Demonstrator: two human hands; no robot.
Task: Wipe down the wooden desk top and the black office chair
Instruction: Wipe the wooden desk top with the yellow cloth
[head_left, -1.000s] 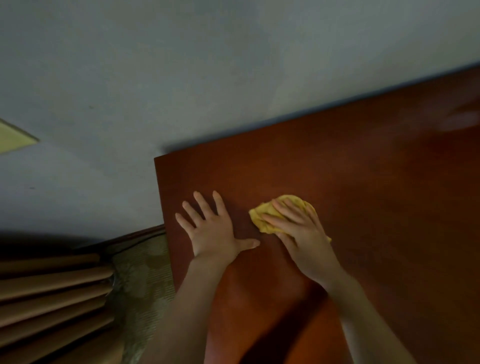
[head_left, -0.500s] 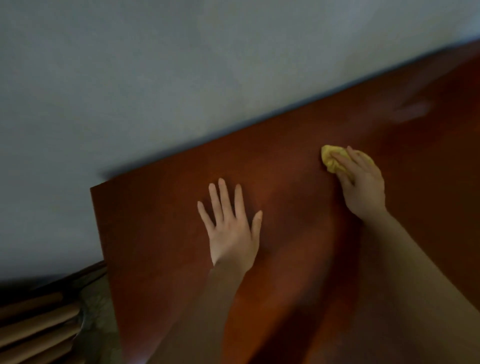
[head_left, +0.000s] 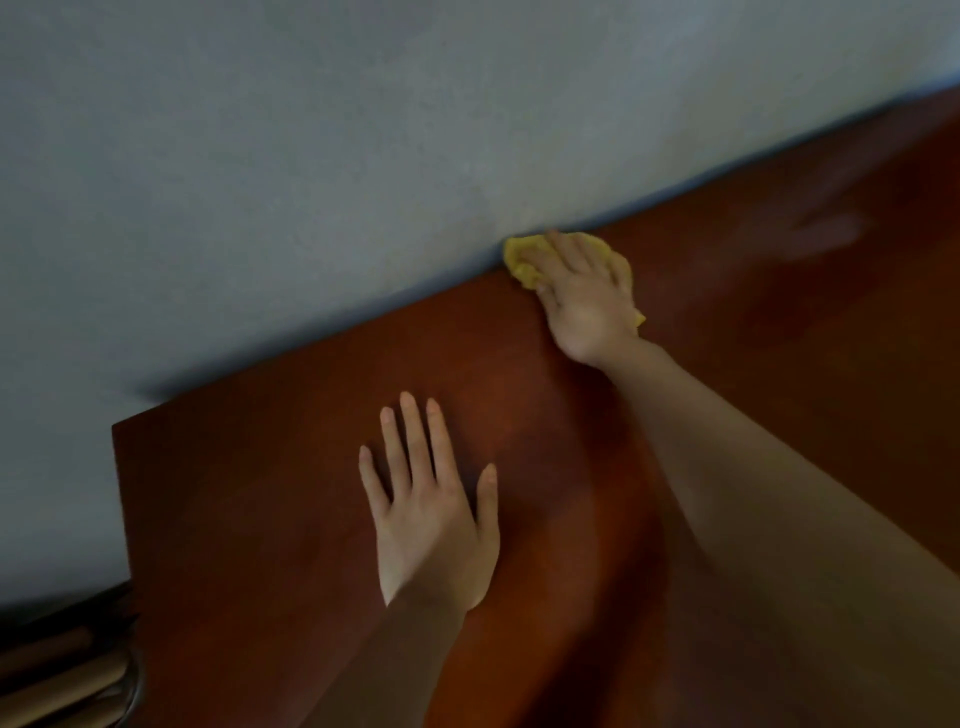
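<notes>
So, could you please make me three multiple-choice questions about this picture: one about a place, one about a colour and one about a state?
1. Where is the cloth?
A) at the far edge of the desk, by the wall
B) at the near edge of the desk
C) on the floor

2. What colour is the cloth?
A) blue
B) white
C) yellow

3. How is the left hand?
A) flat on the desk, fingers straight
B) closed in a fist
C) holding a bottle

Answers:
1 A, it lies right where the desk meets the wall.
2 C, yellow shows around the right hand that presses it.
3 A, its palm lies on the wood and it holds nothing.
</notes>
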